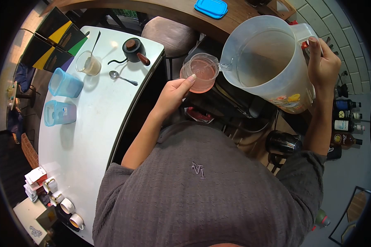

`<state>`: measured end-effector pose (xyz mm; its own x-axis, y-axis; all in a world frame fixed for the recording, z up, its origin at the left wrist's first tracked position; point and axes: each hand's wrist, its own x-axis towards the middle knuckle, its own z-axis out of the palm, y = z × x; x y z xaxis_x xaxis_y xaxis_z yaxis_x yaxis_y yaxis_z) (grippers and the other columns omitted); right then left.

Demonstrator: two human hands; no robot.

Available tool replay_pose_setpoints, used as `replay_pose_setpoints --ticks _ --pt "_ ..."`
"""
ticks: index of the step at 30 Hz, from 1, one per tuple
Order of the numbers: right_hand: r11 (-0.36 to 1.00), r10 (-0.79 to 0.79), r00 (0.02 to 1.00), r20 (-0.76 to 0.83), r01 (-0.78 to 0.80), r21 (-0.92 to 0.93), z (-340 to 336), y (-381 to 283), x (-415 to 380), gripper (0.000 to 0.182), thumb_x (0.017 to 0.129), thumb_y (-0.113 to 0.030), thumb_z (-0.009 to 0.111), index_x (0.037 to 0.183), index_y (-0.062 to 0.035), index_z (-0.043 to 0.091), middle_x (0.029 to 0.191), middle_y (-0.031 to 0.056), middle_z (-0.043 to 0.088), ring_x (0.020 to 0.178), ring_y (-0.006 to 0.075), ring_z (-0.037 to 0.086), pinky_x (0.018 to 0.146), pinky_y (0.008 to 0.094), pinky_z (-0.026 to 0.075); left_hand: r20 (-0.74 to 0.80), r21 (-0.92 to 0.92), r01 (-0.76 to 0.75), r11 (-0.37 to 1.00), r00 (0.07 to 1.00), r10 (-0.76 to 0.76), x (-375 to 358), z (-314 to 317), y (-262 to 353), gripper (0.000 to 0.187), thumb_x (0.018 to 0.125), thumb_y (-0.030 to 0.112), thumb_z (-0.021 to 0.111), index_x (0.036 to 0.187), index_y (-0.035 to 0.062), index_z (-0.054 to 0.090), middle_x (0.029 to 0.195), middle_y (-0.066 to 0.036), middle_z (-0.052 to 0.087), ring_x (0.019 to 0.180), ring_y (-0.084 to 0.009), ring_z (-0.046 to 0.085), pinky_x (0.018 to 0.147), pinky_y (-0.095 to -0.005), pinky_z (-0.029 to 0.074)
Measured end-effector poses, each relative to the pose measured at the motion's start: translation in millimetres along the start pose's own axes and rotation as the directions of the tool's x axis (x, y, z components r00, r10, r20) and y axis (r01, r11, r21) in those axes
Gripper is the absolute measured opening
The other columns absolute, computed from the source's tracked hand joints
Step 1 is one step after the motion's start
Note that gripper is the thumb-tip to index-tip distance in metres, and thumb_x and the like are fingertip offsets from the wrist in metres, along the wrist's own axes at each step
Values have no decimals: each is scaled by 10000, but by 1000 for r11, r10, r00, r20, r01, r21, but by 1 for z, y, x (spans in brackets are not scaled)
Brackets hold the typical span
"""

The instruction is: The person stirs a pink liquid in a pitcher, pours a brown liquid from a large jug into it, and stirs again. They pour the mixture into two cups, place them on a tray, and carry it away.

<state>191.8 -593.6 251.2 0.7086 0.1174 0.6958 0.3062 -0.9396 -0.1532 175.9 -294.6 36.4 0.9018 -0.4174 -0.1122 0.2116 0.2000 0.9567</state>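
My left hand (174,94) grips a small clear cup (202,73) holding pinkish liquid, with its thumb at the rim. My right hand (323,65) is wrapped round the handle of a large translucent pitcher (264,55), which is tilted to the left. Water runs from the pitcher's spout into the cup, and the spout is at the cup's right edge. Cloudy liquid shows inside the pitcher, and a fruit picture is on its lower side.
On the white counter (95,136) at the left stand two blue containers (66,83), a glass with a spoon (88,64), a black kettle (133,50) and a spoon (123,78). Mugs (67,206) sit lower left. A blue lid (211,7) lies on the wooden shelf. Bottles (345,124) are at the right.
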Motion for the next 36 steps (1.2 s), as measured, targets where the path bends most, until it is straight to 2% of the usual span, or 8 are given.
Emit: replay_pose_setpoints --ticks 14,23,27,29,31,33,35,36 --pt "997 40 999 -11 -41 -58 -13 8 -12 540 871 -506 544 679 -2 570 471 31 403 464 89 340 443 248 326 45 -31 40 999 998 -38 11 12 -4 386 945 318 492 628 102 450 587 62 345 539 -47 276 502 -225 231" --pt "987 152 983 -103 -155 -29 -11 25 -30 539 887 -501 520 745 12 610 499 28 452 515 76 405 490 243 365 71 -15 21 1000 997 -20 12 13 5 390 949 318 479 627 101 446 588 57 349 539 -54 285 505 -222 239" --pt "940 307 941 -142 -276 202 -8 34 -41 577 910 -493 488 693 35 575 568 -14 443 577 76 400 527 231 345 85 -45 49 998 995 -45 13 13 23 400 953 322 470 623 98 436 580 50 349 535 -63 290 506 -231 247" --pt "845 452 887 -96 -392 364 -7 44 -47 571 915 -495 477 621 -7 515 561 -39 390 559 65 346 506 224 303 113 -53 11 999 994 -5 13 13 36 406 954 326 464 620 99 425 588 46 352 543 -64 297 511 -231 249" --pt "831 468 873 -138 -380 407 -6 41 -44 561 912 -516 470 593 -54 459 556 -49 388 539 48 338 495 215 284 115 -41 4 999 993 1 16 10 42 406 955 328 463 620 101 423 592 42 355 547 -67 303 514 -229 251" --pt "712 604 770 -203 -408 572 -6 43 -40 570 911 -532 455 599 -55 467 551 -49 411 525 47 375 491 212 297 114 -31 4 1000 993 0 17 8 48 407 955 330 461 621 102 420 597 38 358 550 -69 309 517 -228 252" --pt "652 660 723 -204 -416 634 -8 57 -36 573 909 -546 443 685 -31 554 592 -32 486 531 57 431 482 212 316 92 -58 1 998 996 4 18 7 55 404 954 336 461 625 103 424 604 32 362 552 -76 318 522 -227 256" --pt "579 707 681 -191 -402 709 -10 58 -32 573 918 -541 418 922 19 543 850 50 540 755 132 512 664 267 395 105 -65 0 998 994 7 18 5 57 408 951 341 464 621 104 428 596 29 364 549 -83 329 524 -228 264"
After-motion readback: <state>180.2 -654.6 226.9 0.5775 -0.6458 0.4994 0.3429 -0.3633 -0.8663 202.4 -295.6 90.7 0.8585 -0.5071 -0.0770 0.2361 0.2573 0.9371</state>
